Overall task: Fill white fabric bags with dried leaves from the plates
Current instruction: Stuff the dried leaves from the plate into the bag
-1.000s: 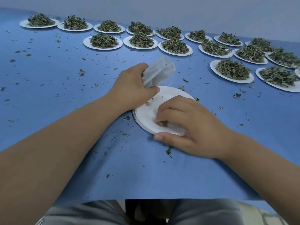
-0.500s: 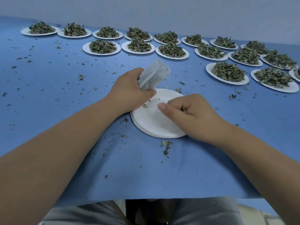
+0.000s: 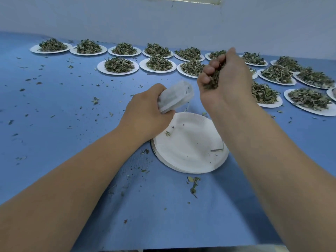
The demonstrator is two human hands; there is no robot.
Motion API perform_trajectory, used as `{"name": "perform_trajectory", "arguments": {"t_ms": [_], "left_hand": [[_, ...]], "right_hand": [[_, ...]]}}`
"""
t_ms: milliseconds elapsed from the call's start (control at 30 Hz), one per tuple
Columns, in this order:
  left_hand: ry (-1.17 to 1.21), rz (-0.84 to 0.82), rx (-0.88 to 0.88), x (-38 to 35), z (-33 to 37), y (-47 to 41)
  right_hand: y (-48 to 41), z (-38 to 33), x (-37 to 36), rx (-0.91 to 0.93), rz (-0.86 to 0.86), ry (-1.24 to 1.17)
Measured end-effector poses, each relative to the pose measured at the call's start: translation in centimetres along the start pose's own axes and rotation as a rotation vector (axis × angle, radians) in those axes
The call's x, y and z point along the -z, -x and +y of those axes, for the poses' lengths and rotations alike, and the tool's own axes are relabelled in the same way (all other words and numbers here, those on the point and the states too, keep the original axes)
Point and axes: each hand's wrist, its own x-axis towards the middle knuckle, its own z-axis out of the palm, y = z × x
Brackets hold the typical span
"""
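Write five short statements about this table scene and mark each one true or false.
1. The left hand grips the white fabric bag. True.
2. The right hand is empty. False: it holds dried leaves.
3. The nearest plate is heaped with leaves. False: it bears only a few scraps.
4. Scattered leaf bits lie on the blue table. True.
5. Along the far side stand heaped plates. True.

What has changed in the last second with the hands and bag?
The right hand left the near paper plate, where it was gathering the last scraps, and rose up and away, now gripping a clump of dried leaves above and right of the white fabric bag. The left hand still grips the bag at the plate's far edge; plate unmoved.
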Motion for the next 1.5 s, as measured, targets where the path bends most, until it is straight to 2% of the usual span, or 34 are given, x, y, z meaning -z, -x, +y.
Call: {"name": "perform_trajectory", "arguments": {"t_ms": [167, 267, 567, 667, 767, 967, 1067, 1300, 1433, 1500], "left_hand": [[-0.017, 0.058, -0.039, 0.1, -0.2, -0.1], [-0.015, 0.079, -0.037, 0.1, -0.1, -0.1], [0.019, 0.087, 0.027, 0.0, 0.5, 0.0], [0.036, 0.109, 0.065, 0.1, 0.6, 0.0], [0.043, 0.108, 0.104, 0.1, 0.6, 0.0], [0.02, 0.096, 0.077, 0.2, 0.8, 0.1], [-0.062, 0.067, 0.042, 0.4, 0.6, -0.1], [-0.177, 0.056, -0.064, 1.0, 0.4, -0.2], [-0.167, 0.051, -0.067, 1.1, 0.5, -0.2], [-0.163, 0.041, -0.08, 0.8, 0.6, -0.1]], "right_hand": [[-0.3, 1.9, -1.9, 0.1, -0.023, -0.032], [-0.3, 2.6, -2.0, 0.141, -0.046, 0.067], [0.1, 4.0, -2.1, 0.147, 0.037, 0.499], [0.3, 4.3, -1.7, 0.11, 0.052, 0.555], [0.4, 4.5, -1.4, 0.12, 0.064, 0.504], [0.3, 5.2, -0.9, 0.119, -0.014, 0.444], [0.2, 4.8, -0.7, 0.111, -0.063, 0.565], [-0.2, 3.8, -0.4, -0.05, -0.182, 0.9], [-0.3, 3.4, 0.1, -0.141, -0.177, 0.77], [-0.3, 3.4, 0.4, -0.121, -0.131, 0.654]]}}
